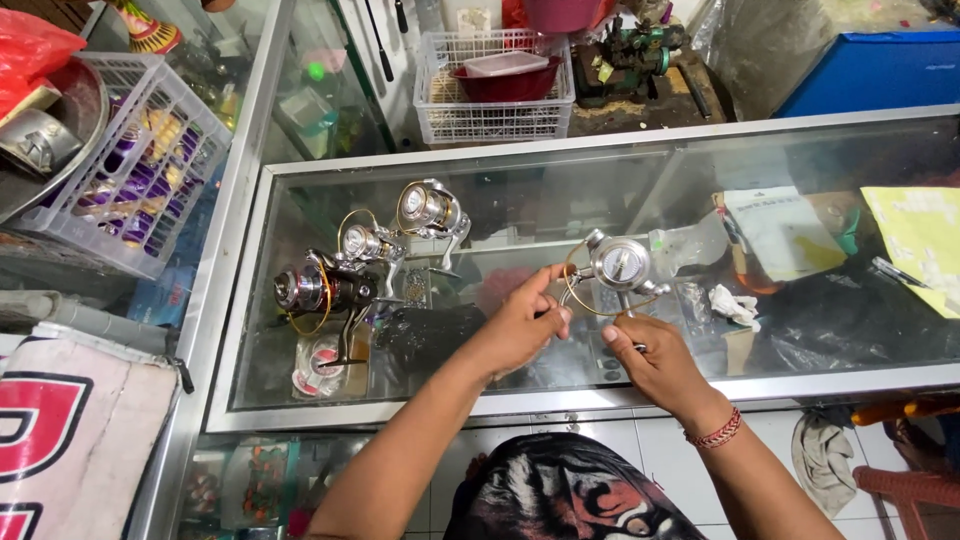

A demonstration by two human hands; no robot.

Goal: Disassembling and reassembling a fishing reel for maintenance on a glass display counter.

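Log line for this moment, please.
left hand: holds silver reel | right hand: grips its stem | place: glass counter | nearby: three reels

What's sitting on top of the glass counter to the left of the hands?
Three fishing reels stand on the glass counter, left of the left hand and right hand, which hold a fourth reel. Items under the glass are blurred by reflections.
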